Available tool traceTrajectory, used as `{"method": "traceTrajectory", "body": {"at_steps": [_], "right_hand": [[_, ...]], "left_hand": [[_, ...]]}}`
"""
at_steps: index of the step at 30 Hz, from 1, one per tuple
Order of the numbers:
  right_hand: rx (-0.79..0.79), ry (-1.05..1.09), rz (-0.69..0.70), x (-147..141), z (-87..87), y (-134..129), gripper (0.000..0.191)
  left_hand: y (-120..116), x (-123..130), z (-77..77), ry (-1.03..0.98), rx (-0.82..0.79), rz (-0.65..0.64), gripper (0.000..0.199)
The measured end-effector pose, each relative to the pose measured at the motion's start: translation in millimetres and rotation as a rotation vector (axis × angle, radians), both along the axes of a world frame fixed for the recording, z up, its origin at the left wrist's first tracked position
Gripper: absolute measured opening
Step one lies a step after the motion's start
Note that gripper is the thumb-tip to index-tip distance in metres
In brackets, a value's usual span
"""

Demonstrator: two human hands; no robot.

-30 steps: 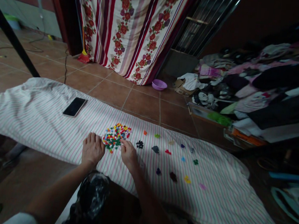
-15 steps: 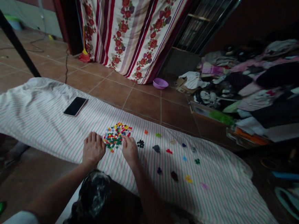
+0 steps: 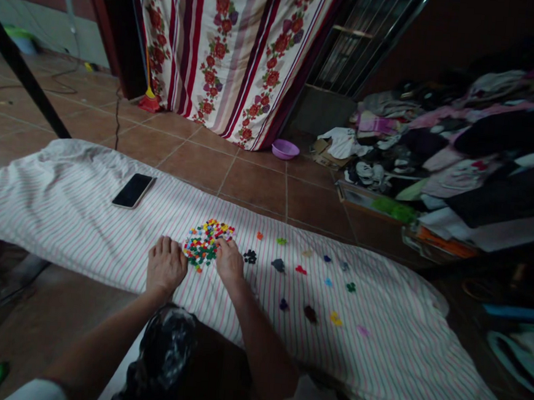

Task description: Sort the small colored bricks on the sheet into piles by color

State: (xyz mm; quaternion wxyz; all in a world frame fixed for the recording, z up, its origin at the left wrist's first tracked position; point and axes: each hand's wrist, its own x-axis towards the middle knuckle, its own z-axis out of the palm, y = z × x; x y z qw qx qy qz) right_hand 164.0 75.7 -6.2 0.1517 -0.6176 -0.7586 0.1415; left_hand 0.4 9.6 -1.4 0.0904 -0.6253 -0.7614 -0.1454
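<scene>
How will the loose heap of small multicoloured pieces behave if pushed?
The heap of multicoloured pieces would probably scatter, since they lie loose. Each one is likely light, being tiny beside the bare right hand. The wrinkled, striped pale cloth beneath may bunch.

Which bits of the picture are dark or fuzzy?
Head view: the clothes heap looks dim, while the striped cloth is brighter; head view again: the pink pieces look smeary, the colourful pile a bit clearer.
</scene>
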Motion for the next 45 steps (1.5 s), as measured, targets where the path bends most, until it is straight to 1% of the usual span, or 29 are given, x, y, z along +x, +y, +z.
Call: {"method": "traceTrajectory", "body": {"at_steps": [5,8,15,18,24,28,33,37,41,45], "right_hand": [[-0.006,-0.006,-0.021,0,3.6,-2,0.022],[0.024,0.035,-0.009,2,2.1,-3,0.020],[0.158,0.271,0.058,12,-13.4,-7,0.016],[0.160,0.367,0.051,14,-15.3,-8,0.016],[0.165,0.473,0.006,17,-5.8,-8,0.017],[0.183,0.515,0.022,23,2.7,-6,0.023],[0.196,0.510,-0.022,37,9.6,6,0.023],[0.206,0.468,-0.112,60,11.4,24,0.022],[0.205,0.373,-0.215,88,13.9,42,0.023],[0.138,0.233,-0.291,109,17.7,55,0.021]], "left_hand": [[0,0,2.1,0.005,0.003,0.004,0.028],[0,0,3.0,0.014,0.002,0.006,0.027],[-1,0,2.2,0.012,0.007,-0.001,0.027],[-1,0,1.6,0.016,0.013,0.000,0.026],[-1,0,2.2,0.040,0.011,-0.002,0.025],[-1,0,0.8,0.050,0.021,0.000,0.025],[-1,-1,-0.2,0.036,0.015,-0.004,0.026],[-1,0,1.1,0.039,0.011,0.001,0.026],[-1,0,2.1,0.056,0.003,-0.004,0.025],[-1,-1,1.2,0.060,-0.003,-0.004,0.024]]}}
